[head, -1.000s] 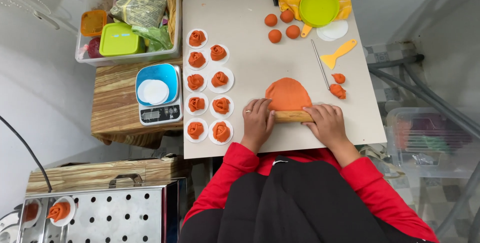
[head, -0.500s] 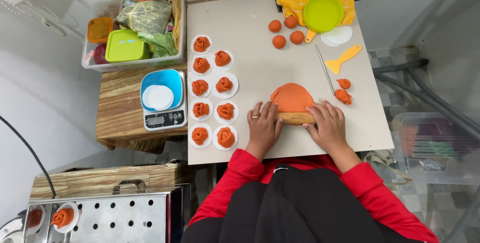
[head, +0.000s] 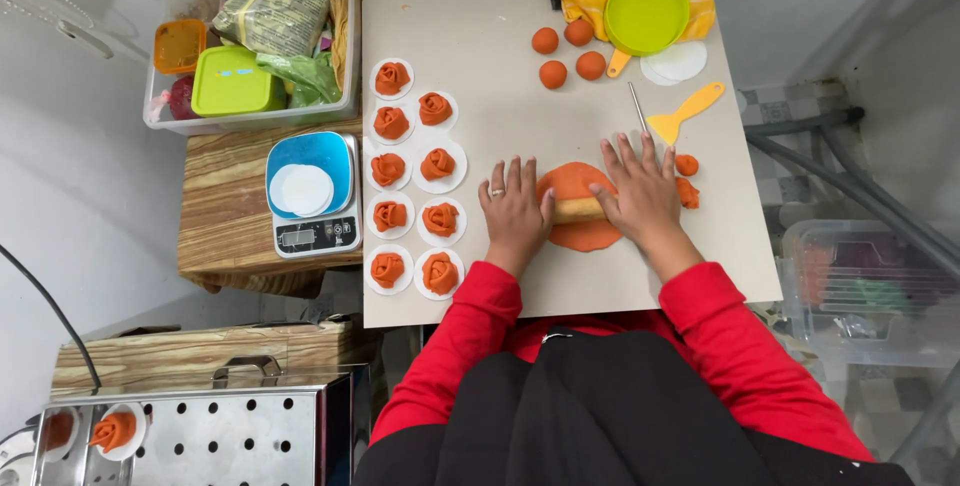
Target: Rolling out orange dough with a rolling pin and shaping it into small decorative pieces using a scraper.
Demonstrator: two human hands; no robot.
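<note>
My left hand [head: 514,208] and my right hand [head: 640,189] lie flat, fingers spread, on the two ends of a wooden rolling pin [head: 578,209]. The pin sits across a flat round sheet of orange dough [head: 585,235] on the beige board [head: 480,76]. Just right of my right hand are small orange dough scraps [head: 686,165]. Beyond them lie a yellow scraper [head: 684,112] and a thin metal rod [head: 637,108]. Several orange dough balls [head: 566,52] sit farther back.
Two columns of rose-shaped orange dough pieces on white paper rounds [head: 412,176] line the board's left side. A lime green plate [head: 646,12] rests on a yellow cloth. To the left stand a blue kitchen scale [head: 312,194] and a clear bin [head: 250,36]. A steamer tray [head: 190,436] is lower left.
Both hands and the rolling pin have moved away from me, from the dough's near edge onto its middle. The dough sheet looks wider.
</note>
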